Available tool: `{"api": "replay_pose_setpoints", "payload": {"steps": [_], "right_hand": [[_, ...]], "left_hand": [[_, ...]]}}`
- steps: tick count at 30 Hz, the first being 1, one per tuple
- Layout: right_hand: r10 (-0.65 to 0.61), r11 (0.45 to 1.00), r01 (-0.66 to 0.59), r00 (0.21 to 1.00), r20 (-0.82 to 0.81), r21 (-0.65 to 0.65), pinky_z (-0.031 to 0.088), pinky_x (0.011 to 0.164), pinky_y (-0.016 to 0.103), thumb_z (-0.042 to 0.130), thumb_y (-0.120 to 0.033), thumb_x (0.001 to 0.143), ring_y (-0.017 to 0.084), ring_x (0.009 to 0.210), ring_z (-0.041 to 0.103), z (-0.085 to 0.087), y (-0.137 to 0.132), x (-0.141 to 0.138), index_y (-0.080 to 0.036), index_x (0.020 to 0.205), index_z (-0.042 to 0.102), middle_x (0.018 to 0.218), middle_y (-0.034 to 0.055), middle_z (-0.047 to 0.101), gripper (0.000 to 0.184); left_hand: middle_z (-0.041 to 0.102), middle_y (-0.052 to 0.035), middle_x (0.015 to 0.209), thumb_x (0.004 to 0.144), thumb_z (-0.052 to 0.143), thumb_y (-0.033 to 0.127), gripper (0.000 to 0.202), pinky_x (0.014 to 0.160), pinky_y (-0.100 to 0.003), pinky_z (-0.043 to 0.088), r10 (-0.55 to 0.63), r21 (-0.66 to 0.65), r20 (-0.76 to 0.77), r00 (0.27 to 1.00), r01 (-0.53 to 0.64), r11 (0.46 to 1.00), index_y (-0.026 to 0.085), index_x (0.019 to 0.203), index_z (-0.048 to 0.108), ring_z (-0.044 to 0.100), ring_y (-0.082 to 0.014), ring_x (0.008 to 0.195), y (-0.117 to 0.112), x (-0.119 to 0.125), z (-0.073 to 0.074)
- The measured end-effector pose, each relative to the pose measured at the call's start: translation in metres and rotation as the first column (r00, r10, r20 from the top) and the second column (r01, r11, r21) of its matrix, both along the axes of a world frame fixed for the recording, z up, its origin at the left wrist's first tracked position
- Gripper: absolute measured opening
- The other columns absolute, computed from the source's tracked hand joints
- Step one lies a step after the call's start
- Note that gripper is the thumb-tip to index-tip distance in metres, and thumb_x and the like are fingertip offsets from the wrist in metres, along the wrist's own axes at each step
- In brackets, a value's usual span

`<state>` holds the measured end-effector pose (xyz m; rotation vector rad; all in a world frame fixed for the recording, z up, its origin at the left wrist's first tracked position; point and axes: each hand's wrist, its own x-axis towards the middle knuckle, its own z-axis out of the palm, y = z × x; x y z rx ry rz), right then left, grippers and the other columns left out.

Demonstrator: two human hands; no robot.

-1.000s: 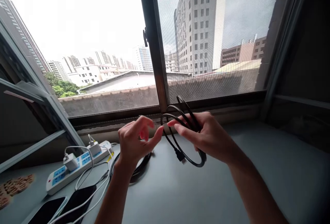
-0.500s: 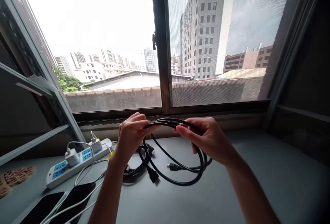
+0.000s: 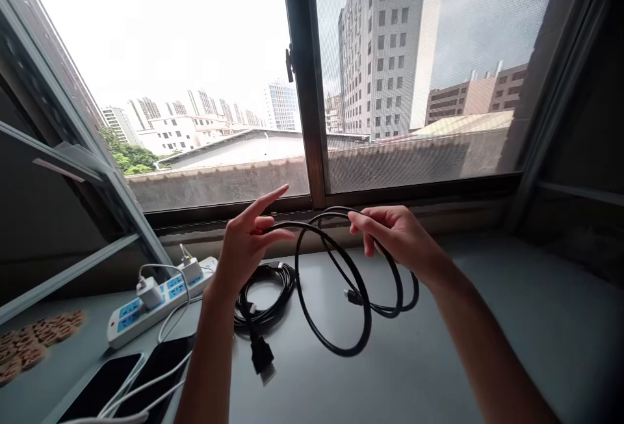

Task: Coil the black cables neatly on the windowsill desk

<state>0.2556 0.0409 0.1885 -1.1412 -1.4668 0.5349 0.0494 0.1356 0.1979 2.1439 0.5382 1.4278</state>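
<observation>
A black HDMI cable hangs in loose loops between my two hands above the desk. My left hand has its index finger and thumb spread apart, while its other fingers curl round the cable near one end. Below that hand dangles a black HDMI plug with a metal tip. My right hand pinches the cable's coils between thumb and fingers. The other plug hangs under the loops, left of my right hand. On the desk behind my left hand lies a second coiled black cable.
A white power strip with chargers plugged in stands at the left. Two dark phones and white cords lie in front of it. A brown patterned piece is at the far left. A window frame rises behind the grey desk.
The gathered loops have opened out, and one now hangs separately between the hands. My left index finger and thumb have spread apart. The plug by my left hand hangs lower and further left.
</observation>
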Motion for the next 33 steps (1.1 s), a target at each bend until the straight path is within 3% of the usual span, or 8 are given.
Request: {"api": "replay_pose_setpoints", "payload": {"steps": [3, 8, 13, 17, 21, 24, 28, 33], "right_hand": [[0.071, 0.997, -0.071, 0.997, 0.008, 0.006, 0.028, 0.040, 0.018, 0.054, -0.048, 0.085, 0.006, 0.037, 0.038, -0.002, 0.001, -0.009, -0.013, 0.076, 0.069, 0.042, -0.0039, 0.049, 0.039], [0.164, 0.986, -0.164, 0.986, 0.007, -0.021, 0.017, 0.030, 0.016, 0.051, -0.048, 0.087, 0.004, 0.028, 0.031, -0.003, -0.002, -0.017, -0.013, 0.078, 0.069, 0.040, -0.0040, 0.050, 0.040], [0.208, 0.978, -0.209, 0.977, -0.040, -0.023, 0.025, 0.030, 0.016, 0.046, -0.051, 0.089, 0.006, 0.026, 0.039, -0.003, 0.000, -0.013, -0.013, 0.091, 0.065, 0.041, -0.0045, 0.052, 0.042], [0.200, 0.979, -0.203, 0.975, -0.095, -0.023, 0.029, 0.031, 0.015, 0.038, -0.047, 0.094, 0.008, 0.033, 0.048, -0.004, 0.004, -0.004, -0.013, 0.097, 0.059, 0.050, -0.0018, 0.058, 0.040], [0.153, 0.986, -0.161, 0.974, -0.170, -0.035, 0.046, 0.049, 0.015, 0.037, -0.041, 0.096, 0.012, 0.066, 0.064, -0.003, 0.007, 0.004, -0.016, 0.092, 0.055, 0.070, 0.0024, 0.065, 0.031], [0.274, 0.947, -0.305, 0.931, -0.241, -0.103, 0.052, 0.065, 0.021, 0.037, -0.041, 0.095, 0.015, 0.080, 0.065, -0.002, 0.007, -0.001, -0.017, 0.086, 0.048, 0.089, 0.0049, 0.064, 0.028], [0.430, 0.861, -0.471, 0.876, -0.219, -0.194, 0.041, 0.040, 0.017, 0.043, -0.051, 0.091, 0.010, 0.050, 0.060, -0.007, 0.007, -0.017, -0.019, 0.098, 0.041, 0.086, 0.0047, 0.065, 0.033], [0.230, 0.964, -0.232, 0.973, -0.033, -0.128, 0.035, 0.036, 0.013, 0.067, -0.033, 0.078, 0.006, 0.042, 0.045, -0.009, 0.007, -0.020, -0.017, 0.103, 0.054, 0.057, -0.0051, 0.054, 0.032]], "left_hand": [[0.030, 0.0105, 0.043, 0.067, 0.074, 0.035, 0.068, 0.039, -0.019, 0.022, 0.027, 0.060, -0.211, 0.977, -0.015, 0.998, 0.026, 0.130, 0.050, 0.024, -0.0065, 0.041, 0.002, 0.003, -0.004], [0.067, -0.0012, 0.072, 0.081, 0.058, 0.035, 0.032, 0.055, -0.019, 0.039, 0.171, 0.249, -0.338, 0.926, -0.088, 0.964, 0.025, 0.110, 0.066, 0.050, -0.0094, 0.054, 0.006, 0.008, -0.011], [0.045, 0.0052, 0.045, 0.081, 0.056, 0.033, 0.026, 0.046, -0.018, 0.030, 0.388, 0.392, -0.255, 0.886, -0.272, 0.879, 0.024, 0.102, 0.070, 0.032, -0.0072, 0.044, 0.005, 0.007, -0.012], [0.034, 0.0078, 0.045, 0.079, 0.057, 0.032, 0.042, 0.045, -0.016, 0.027, 0.381, 0.326, -0.320, 0.867, -0.277, 0.904, 0.026, 0.120, 0.060, 0.026, -0.0076, 0.047, 0.005, 0.003, -0.009], [0.031, 0.0097, 0.043, 0.078, 0.057, 0.030, 0.048, 0.045, -0.015, 0.026, 0.348, 0.210, -0.308, 0.885, -0.293, 0.933, 0.023, 0.125, 0.055, 0.022, -0.0071, 0.045, 0.002, 0.001, -0.004], [0.034, 0.0096, 0.041, 0.080, 0.052, 0.028, 0.042, 0.045, -0.016, 0.027, 0.362, 0.150, -0.281, 0.889, -0.331, 0.932, 0.024, 0.122, 0.057, 0.021, -0.0069, 0.041, -0.005, 0.009, -0.004], [0.051, 0.0064, 0.046, 0.078, 0.049, 0.019, 0.043, 0.050, -0.019, 0.032, 0.505, 0.173, -0.285, 0.815, -0.474, 0.863, 0.028, 0.118, 0.060, 0.035, -0.0083, 0.041, -0.016, 0.028, -0.009], [0.051, 0.0066, 0.048, 0.075, 0.055, 0.024, 0.042, 0.053, -0.022, 0.037, 0.559, 0.187, -0.191, 0.807, -0.529, 0.828, 0.025, 0.116, 0.059, 0.045, -0.0103, 0.045, -0.023, 0.040, -0.012]]}}
